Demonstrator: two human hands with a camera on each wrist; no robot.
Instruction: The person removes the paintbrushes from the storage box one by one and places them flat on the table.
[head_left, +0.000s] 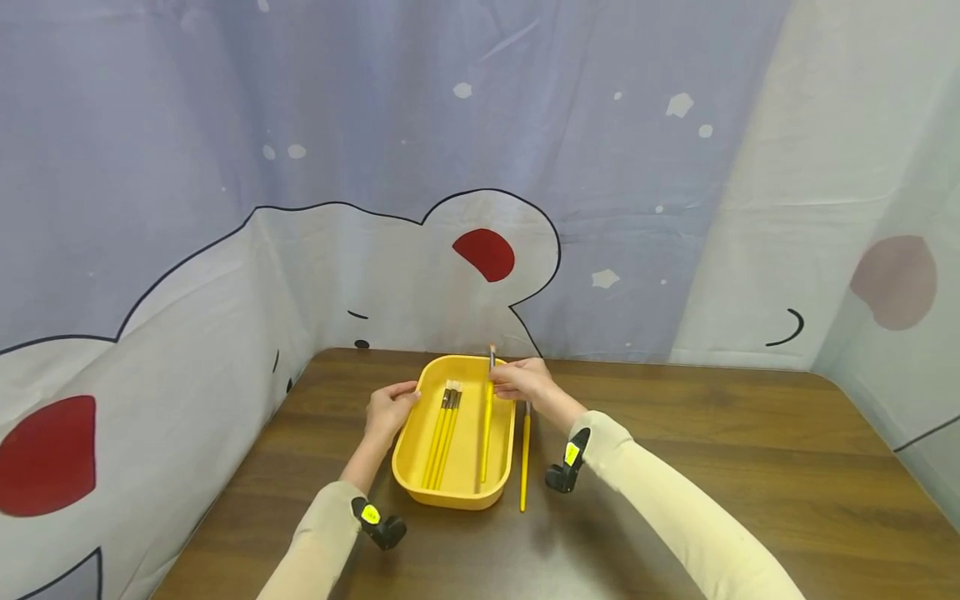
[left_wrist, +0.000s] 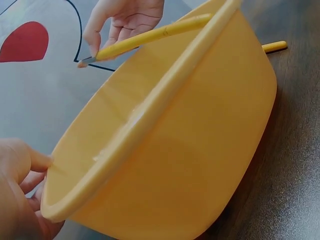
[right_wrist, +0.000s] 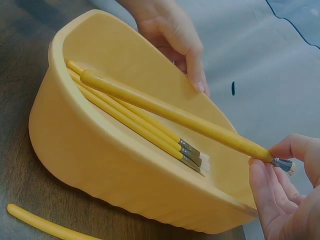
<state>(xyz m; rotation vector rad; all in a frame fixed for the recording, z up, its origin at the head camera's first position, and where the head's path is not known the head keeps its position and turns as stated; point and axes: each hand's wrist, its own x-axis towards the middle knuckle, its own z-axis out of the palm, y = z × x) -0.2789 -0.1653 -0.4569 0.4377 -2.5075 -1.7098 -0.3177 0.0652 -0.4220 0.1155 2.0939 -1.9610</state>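
Observation:
A yellow plastic tub point(head_left: 453, 500) stands on the wooden table, and three yellow-handled paintbrushes point(head_left: 444, 442) lie side by side in its left half, pale bristles toward the far end. My left hand point(head_left: 392, 408) grips the tub's left rim, thumb on the inside and fingers outside. Over the tub's right side, my right hand point(head_left: 525, 379) pinches another paintbrush point(right_wrist: 175, 117) close to its metal ferrule. That brush's handle slants over the tub, bristles pointing away. Just outside the tub on the right, one more paintbrush point(head_left: 525, 458) lies on the table, its upper end partly hidden by my right hand.
The brown wooden table point(head_left: 712, 467) reaches out to the right of the tub. Behind it hangs a printed cloth point(head_left: 615, 183) that also runs along the left side. Each sleeved wrist wears a small black camera point(head_left: 570, 462).

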